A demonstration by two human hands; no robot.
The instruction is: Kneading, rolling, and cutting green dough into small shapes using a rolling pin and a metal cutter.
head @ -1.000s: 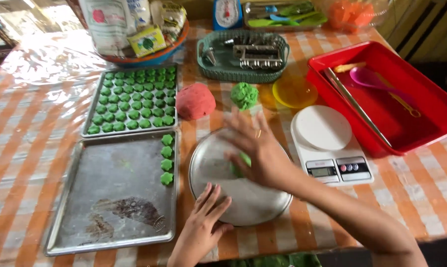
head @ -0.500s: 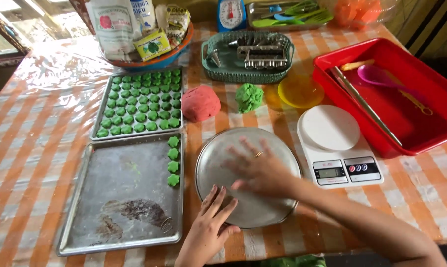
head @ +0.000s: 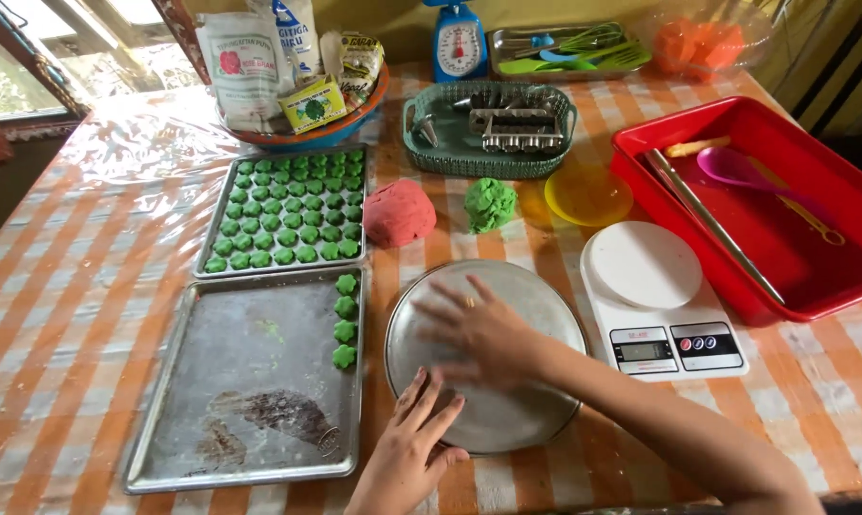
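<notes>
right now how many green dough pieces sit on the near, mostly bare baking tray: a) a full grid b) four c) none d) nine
b: the near baking tray holds four green dough pieces in a column along its right edge.

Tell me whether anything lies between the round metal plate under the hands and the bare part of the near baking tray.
Nothing visible does. The round metal plate sits right beside the near baking tray, their rims close. Only four green cookies line the tray's right edge; the rest is bare. The right hand presses on the plate and the left hand rests at its near rim.
</notes>
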